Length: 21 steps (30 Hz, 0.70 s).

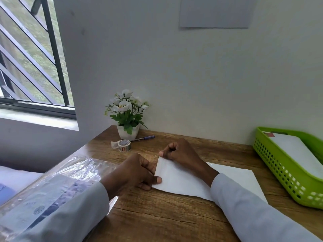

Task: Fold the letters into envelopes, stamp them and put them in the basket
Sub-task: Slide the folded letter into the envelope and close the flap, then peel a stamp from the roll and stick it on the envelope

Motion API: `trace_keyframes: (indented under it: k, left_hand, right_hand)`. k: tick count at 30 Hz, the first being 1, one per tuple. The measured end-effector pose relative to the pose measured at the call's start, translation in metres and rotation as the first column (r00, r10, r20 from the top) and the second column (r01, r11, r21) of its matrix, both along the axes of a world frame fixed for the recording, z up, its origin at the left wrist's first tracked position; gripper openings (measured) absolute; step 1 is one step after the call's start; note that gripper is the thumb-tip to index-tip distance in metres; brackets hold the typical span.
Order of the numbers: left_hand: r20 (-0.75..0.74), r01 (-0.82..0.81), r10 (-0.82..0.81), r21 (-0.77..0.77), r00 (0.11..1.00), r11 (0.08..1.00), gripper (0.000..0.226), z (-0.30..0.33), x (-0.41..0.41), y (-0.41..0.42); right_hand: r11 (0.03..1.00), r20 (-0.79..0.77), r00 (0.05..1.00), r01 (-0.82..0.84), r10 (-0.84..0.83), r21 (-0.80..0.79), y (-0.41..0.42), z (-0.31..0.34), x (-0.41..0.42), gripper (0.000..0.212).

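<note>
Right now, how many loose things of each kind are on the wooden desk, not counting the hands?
White paper sheet: 1
Green basket: 1
Tape roll: 1
Pen: 1
Potted flowers: 1
Plastic-wrapped pack: 1
Total: 6

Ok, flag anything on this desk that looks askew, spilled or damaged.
Nothing stands out. Both hands, left hand and right hand, pinch the white paper flat on the desk; the green basket sits upright.

Home desk [157, 215] beside barred window [31, 55]
</note>
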<state>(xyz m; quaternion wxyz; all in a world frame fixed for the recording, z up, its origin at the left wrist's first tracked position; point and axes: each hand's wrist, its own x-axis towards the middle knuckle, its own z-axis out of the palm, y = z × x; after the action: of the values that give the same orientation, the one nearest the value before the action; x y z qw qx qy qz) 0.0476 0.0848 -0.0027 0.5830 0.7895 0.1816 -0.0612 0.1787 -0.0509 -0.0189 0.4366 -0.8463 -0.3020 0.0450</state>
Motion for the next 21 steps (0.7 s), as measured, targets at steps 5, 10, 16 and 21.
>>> trace_keyframes:
  k: [5,10,16,21]
  left_hand:
    - [0.023,0.043,-0.048,0.205,0.999,0.978,0.048,0.005,-0.014,-0.006]
    - [0.008,0.207,-0.273,0.631,0.962,0.748,0.031,0.012,-0.028,-0.008]
    - [-0.003,0.33,-0.38,0.499,0.925,0.801,0.03,0.016,-0.025,0.004]
    - [0.229,0.109,-0.227,0.435,0.947,0.894,0.012,0.035,-0.001,0.051]
  right_hand:
    - [0.997,0.021,1.0,-0.013,0.014,-0.081,0.005,-0.007,-0.007,0.022]
    - [0.986,0.082,0.997,0.01,0.003,-0.167,0.005,-0.009,-0.013,0.036]
    - [0.97,-0.003,0.991,-0.129,0.131,-0.207,0.005,0.005,-0.006,0.042]
    - [0.981,0.043,0.988,-0.139,0.146,-0.137,0.026,0.026,0.0,0.033]
